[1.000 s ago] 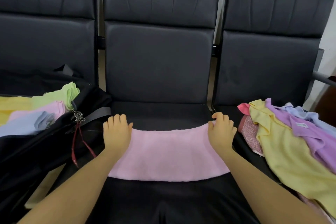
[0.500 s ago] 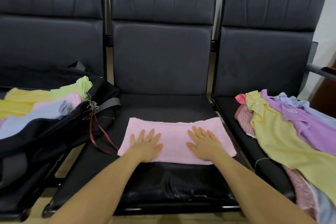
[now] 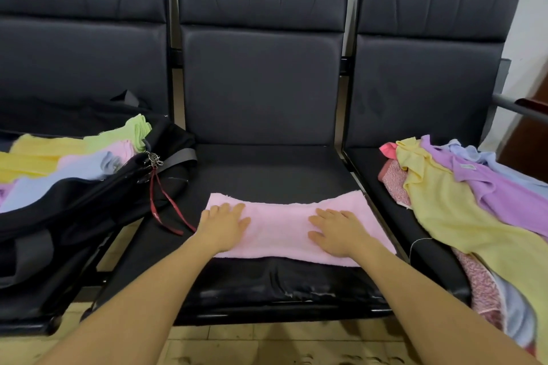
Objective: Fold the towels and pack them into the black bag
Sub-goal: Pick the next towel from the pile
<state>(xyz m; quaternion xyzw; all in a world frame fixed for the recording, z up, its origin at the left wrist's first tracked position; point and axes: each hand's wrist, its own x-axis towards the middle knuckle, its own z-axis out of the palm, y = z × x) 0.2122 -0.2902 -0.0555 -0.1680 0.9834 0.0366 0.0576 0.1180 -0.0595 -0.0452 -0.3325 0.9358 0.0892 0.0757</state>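
Because it is terry cloth, I judge the pink towel [image 3: 281, 228] to be light, soft and limp, so it should be taken by its short ends or corners, not in the middle. It lies as a folded strip across the front of the middle chair seat [image 3: 267, 169], with the black bag [image 3: 89, 201] on the next seat to the left. My left hand [image 3: 222, 224] rests flat, fingers straight, on its left part; my right hand [image 3: 338, 231] lies flat on its right part.
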